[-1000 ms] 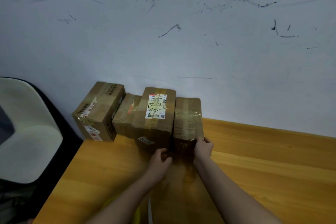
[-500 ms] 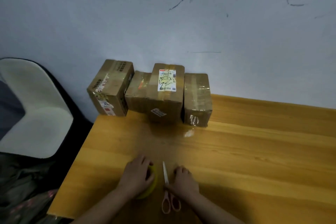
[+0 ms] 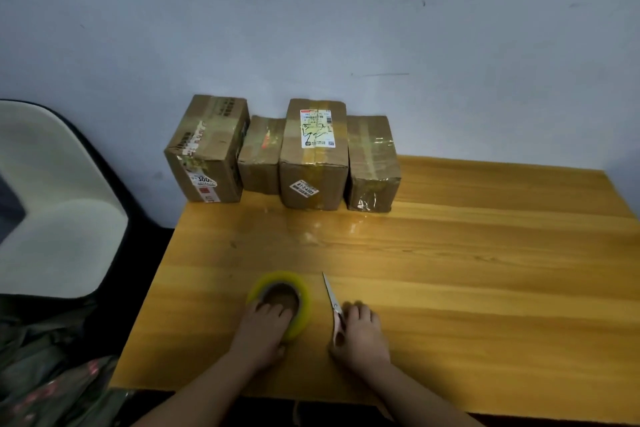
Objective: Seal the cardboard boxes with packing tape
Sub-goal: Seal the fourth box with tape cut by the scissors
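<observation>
A: Start at the left. What is the left hand (image 3: 260, 333) doing?

B: It rests on the roll of packing tape (image 3: 280, 302), which lies flat on the surface (image 3: 467, 288). The fingers reach over the near rim and down into the brown core, loosely bent. I would call it a resting hold, not a firm grip.

A: How would that roll handle?

B: Light and stiff, I judge, with a smooth outer band that could slip. Hooking fingers through the core, thumb on the outside, looks the surest hold.

A: And next along?

B: The scissors (image 3: 333, 302), just right of the roll and apart from it, blades pointing away from the person. The right hand (image 3: 358, 333) lies over the handles, fingers curled round them and the thumb pressed to the near side. The handles are hidden, so I cannot tell whether any finger is through a loop.

A: How to lift them?

B: By the handles only; thin, rigid and sharp at the far tip.

A: Where are the boxes?

B: Well beyond both hands, four cardboard boxes (image 3: 313, 156) in a row against the wall (image 3: 346, 28), touching or nearly so. The one farthest left sits ahead and left of the left hand; the one farthest right stands ahead of the right hand. All already show tape bands. They look light, firm at the edges and softer on the flaps, so best held by opposite sides.
</observation>
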{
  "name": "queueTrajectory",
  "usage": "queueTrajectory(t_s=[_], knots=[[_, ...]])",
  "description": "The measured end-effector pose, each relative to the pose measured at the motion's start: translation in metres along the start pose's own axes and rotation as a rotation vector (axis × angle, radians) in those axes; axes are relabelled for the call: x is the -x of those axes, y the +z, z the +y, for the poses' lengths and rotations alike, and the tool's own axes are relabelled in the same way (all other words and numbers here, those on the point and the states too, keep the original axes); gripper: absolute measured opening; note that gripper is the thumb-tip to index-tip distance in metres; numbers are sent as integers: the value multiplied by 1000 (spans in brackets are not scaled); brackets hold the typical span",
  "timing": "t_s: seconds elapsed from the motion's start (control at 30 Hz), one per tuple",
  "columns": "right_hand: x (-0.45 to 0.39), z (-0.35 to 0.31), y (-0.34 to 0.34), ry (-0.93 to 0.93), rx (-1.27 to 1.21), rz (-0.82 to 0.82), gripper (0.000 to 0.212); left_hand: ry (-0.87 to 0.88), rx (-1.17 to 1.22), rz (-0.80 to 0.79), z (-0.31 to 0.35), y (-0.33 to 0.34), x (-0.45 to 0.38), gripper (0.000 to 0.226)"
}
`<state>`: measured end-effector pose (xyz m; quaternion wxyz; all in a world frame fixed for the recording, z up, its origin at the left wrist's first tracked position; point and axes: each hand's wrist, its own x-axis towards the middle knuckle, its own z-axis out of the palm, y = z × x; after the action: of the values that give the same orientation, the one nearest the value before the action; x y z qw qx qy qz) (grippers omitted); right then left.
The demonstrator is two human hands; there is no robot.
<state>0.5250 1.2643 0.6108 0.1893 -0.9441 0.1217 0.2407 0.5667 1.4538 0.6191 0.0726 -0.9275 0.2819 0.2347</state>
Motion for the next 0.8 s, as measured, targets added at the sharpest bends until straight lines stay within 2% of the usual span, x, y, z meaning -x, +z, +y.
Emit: queueTrajectory(t_s=[0.07,0.13,0.23,0.33,0.47,0.6,0.8], knots=[[-2,6,-5,6,-4,-36,69,19,24,19,1,-6,-4,49],[-2,13,-12,38,-60,-6,73,14,89,52,6,-16,-11,49],[-1,24,-29,63,-129,81,68,8,175,99,16,-36,-27,47],[-1,47,-53,109,-161,170,65,75,210,146,36,-59,-51,44],[-10,87,-85,254,-298,246,68,167,252,213,69,-89,-87,41],[-29,139,-127,306,-322,322,62,245,178,280,116,-125,-127,43],[-82,211,-196,308,-331,390,60,267,116,318,186,-176,-198,47]])
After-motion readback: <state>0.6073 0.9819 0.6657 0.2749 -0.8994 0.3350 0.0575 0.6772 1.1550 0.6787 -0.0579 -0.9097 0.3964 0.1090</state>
